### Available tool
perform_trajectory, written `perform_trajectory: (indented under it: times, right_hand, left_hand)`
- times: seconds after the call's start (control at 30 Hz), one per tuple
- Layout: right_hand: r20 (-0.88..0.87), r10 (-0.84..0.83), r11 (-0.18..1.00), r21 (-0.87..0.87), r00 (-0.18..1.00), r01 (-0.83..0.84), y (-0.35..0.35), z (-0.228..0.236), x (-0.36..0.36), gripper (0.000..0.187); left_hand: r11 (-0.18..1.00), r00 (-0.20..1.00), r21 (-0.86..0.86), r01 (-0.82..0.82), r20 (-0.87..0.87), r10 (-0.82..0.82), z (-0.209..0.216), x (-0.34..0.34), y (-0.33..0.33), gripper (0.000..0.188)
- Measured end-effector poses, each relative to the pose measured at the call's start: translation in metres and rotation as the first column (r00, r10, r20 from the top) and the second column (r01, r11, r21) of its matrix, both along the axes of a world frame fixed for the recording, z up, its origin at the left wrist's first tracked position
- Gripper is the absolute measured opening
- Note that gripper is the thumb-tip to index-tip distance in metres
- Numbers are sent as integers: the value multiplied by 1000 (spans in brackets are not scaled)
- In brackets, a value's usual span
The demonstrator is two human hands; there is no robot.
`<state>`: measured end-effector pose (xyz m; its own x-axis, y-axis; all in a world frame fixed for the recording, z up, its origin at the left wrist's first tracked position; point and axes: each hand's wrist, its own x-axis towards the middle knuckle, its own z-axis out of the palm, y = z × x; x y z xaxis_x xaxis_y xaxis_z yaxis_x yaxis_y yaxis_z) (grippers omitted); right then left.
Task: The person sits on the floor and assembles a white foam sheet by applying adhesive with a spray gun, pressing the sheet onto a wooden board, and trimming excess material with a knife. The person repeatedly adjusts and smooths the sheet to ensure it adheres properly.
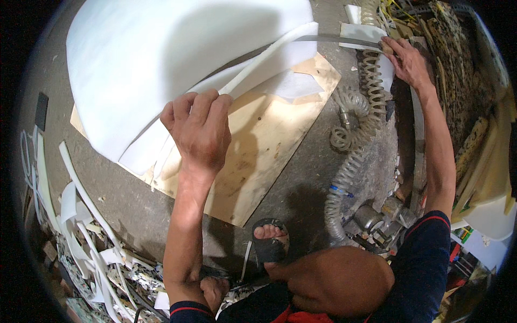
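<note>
In the head view, the left hand [198, 129] is closed on a narrow strip [258, 64] of the white foam sheet [118, 70], ahead of this hand, over a wooden board [258, 156]. The right hand [406, 59] is clamped on the handle [386, 48] of a long blade [344, 40], which reaches leftward to the foam. This foam seems light, soft, tearable: better held broadly, the blade only by its handle.
</note>
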<state>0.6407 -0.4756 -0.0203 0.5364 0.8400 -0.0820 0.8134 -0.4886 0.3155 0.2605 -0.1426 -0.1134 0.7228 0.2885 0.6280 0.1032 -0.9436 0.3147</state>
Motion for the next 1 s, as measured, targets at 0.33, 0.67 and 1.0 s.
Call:
perform_trajectory:
  times: [0.33,0.67,1.0]
  right_hand:
    - [107,-137,979,-138,985,151,-26,38,1,37]
    - [210,-459,888,140,863,438,-66,77,-58,41]
    - [-723,-503,347,333,474,877,-13,-70,-379,40]
  left_hand:
    - [1000,1000,-13,0,11,1,-3,4,5,15]
    - [956,989,-280,-91,89,120,41,-45,49,23]
    - [371,440,565,-737,-16,898,174,-250,268,36]
